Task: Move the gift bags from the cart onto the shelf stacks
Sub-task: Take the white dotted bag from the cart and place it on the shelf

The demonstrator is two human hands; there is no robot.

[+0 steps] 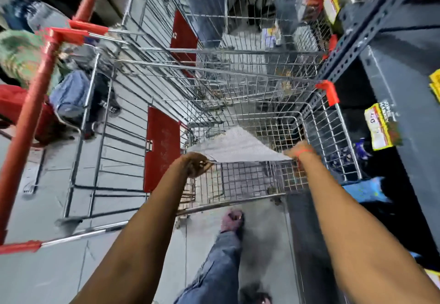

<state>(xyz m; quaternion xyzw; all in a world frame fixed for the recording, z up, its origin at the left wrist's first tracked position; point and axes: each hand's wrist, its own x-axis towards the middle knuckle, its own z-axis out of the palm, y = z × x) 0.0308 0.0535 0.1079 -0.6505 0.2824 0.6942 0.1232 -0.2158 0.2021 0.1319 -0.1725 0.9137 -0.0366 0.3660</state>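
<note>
Red-handled wire carts [100, 118] nested at left on the floor. Left hand [198, 164], grip clamped on near-left edge of flat white gift bag [238, 147]. Bag held level inside the wire cart [321, 137], over its basket. Right hand [297, 152], grip clamped on bag's right edge. Dark shelf [392, 84] just beside cart, right.

The silver wire-mesh shopping cart [273, 134] stands on the grey tiled floor [47, 268], touching the dark perforated-steel shelf rack [371, 17].
</note>
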